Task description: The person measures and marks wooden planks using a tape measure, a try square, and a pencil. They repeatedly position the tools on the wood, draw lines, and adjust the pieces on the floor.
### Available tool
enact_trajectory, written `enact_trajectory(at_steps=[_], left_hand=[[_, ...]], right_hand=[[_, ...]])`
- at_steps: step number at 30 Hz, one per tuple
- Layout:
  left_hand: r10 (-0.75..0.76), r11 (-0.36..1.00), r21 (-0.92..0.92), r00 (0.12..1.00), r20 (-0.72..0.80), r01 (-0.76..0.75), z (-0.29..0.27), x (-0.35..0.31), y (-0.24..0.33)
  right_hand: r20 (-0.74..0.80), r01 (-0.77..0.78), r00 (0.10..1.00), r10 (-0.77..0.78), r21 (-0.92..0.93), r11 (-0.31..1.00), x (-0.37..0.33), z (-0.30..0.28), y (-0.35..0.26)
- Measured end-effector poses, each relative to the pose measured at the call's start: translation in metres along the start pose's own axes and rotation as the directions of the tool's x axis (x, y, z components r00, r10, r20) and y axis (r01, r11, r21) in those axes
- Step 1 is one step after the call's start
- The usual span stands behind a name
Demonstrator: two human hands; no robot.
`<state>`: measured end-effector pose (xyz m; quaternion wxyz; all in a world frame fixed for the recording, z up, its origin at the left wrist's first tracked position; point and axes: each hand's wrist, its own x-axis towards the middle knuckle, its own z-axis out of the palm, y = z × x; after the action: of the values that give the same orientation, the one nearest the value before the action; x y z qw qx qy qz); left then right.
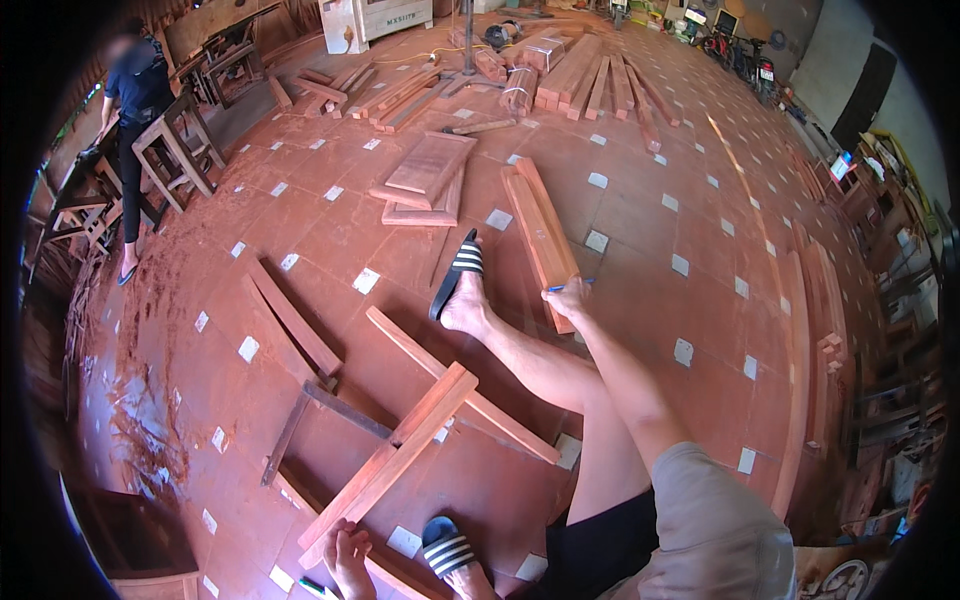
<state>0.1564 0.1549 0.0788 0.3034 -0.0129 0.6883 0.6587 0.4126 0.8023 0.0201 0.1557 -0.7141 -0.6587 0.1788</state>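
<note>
Two hands show: the right hand [569, 297] has its fingers closed on a blue pen [553, 289], over the near end of some reddish boards [540, 235] lying on the floor [635, 335]. The left hand [348, 556] is by the near end of a long wooden piece [388, 473], its fingers bent, but I cannot tell if they grip it.

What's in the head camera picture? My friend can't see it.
A person's right hand, holding a blue pen-like tool, is at wooden boards on a tiled floor; the left hand is by the near end of a wooden beam. Stacked lumber lies farther off, and another person stands at the far left.
</note>
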Motion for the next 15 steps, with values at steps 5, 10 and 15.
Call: enact_trajectory(at_steps=[5, 10, 15], left_hand=[[-0.085, 0.993, -0.075, 0.995, 0.061, 0.089, -0.009, 0.009, -0.032], [-0.067, 0.995, -0.061, 0.99, 0.123, 0.075, -0.041, 0.014, -0.056], [0.009, 1.0, 0.003, 0.985, 0.17, -0.01, -0.057, 0.008, -0.059]], right_hand=[[-0.056, 0.047, 0.997, -0.048, -0.022, 0.999, 0.029, 0.021, -0.01], [-0.172, 0.045, 0.984, -0.051, -0.038, 0.998, 0.042, 0.056, 0.001], [-0.24, 0.121, 0.958, -0.159, -0.164, 0.979, 0.035, 0.07, 0.014]])
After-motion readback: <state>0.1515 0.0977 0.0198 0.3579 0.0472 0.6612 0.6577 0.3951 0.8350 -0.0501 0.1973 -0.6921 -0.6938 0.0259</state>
